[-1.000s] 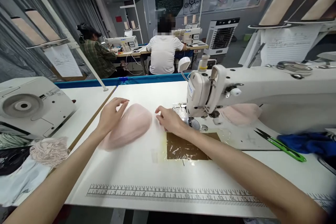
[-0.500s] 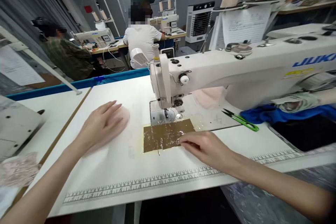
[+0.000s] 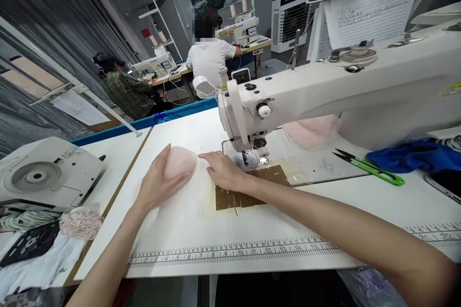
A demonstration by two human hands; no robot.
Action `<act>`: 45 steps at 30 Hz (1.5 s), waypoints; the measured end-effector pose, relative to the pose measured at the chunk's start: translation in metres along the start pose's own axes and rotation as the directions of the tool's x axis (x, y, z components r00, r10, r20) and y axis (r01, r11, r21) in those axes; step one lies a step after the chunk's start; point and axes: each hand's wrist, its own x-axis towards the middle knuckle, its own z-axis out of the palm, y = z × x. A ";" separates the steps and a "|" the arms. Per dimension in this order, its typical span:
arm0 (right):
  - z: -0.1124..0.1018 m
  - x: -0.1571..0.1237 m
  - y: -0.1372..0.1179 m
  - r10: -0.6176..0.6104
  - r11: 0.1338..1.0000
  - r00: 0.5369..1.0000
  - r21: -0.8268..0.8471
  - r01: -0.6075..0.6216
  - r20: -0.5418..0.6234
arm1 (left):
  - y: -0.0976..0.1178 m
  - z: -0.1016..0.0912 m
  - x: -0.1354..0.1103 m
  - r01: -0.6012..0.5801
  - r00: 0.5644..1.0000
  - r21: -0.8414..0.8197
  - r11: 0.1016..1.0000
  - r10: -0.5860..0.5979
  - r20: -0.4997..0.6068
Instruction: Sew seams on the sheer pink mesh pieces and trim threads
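Note:
My left hand (image 3: 160,180) is closed around a pale pink, cup-shaped fabric piece (image 3: 180,163), its thumb along the lower edge and fingers at the far side. Reaching across from the right, my right hand (image 3: 225,170) has its index finger stretched toward the cup's right edge and the thumb apart below. Its fingers look bare. Under the right wrist lies a brown rectangular patch (image 3: 230,196) beneath clear film on the table. The sewing machine's needle and presser foot (image 3: 245,157) stand just beyond that hand.
A second pale pink piece (image 3: 311,130) lies behind the machine head (image 3: 234,120). Green-handled thread snips (image 3: 376,170) and blue cloth (image 3: 399,156) are at right. A printed ruler (image 3: 237,254) runs along the front edge. Two people sit at machines farther back.
My right hand has moved left from the brown patch toward the pink piece. My left hand now grips that piece, which is raised more into view. The camera view has shifted.

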 end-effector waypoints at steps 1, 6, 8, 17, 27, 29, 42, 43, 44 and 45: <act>0.006 0.014 -0.001 0.027 1.000 1.000 -0.002 -0.027 0.006 | -0.002 0.001 0.000 0.004 1.000 0.000 1.000 -0.004 -0.004; 0.018 0.046 -0.002 0.087 0.993 0.995 -0.084 -0.083 0.042 | -0.008 0.003 -0.001 0.055 0.998 -0.022 0.998 -0.054 0.028; 0.016 0.047 0.001 0.077 0.987 0.997 -0.144 -0.072 0.025 | -0.009 0.002 -0.001 0.073 0.997 -0.043 0.996 -0.072 0.038; -0.002 -0.014 0.004 -0.119 0.959 0.992 -0.256 0.124 0.036 | -0.010 -0.006 0.000 0.069 0.997 -0.067 0.995 -0.067 0.023; -0.084 -0.154 0.043 -0.135 0.948 0.990 -0.293 0.120 -0.030 | 0.051 0.009 -0.019 -0.420 0.858 -0.008 0.908 0.393 -0.331; -0.110 -0.159 0.066 -0.010 0.895 0.994 -0.444 -0.038 -0.107 | 0.075 0.022 -0.018 -0.535 0.828 -0.103 0.838 0.496 -0.262; -0.161 -0.129 0.124 0.255 0.710 0.956 -0.643 -0.288 -0.147 | 0.195 0.081 -0.001 -0.739 0.625 -0.354 0.573 0.780 -0.043; -0.161 -0.129 0.125 0.262 0.708 0.952 -0.640 -0.299 -0.155 | 0.196 0.082 0.000 -0.746 0.620 -0.344 0.570 0.783 -0.046; -0.162 -0.129 0.125 0.269 0.706 0.949 -0.636 -0.310 -0.163 | 0.197 0.083 0.001 -0.752 0.617 -0.332 0.570 0.785 -0.050; -0.162 -0.130 0.125 0.276 0.705 0.946 -0.633 -0.320 -0.171 | 0.198 0.084 0.002 -0.755 0.617 -0.320 0.572 0.785 -0.052</act>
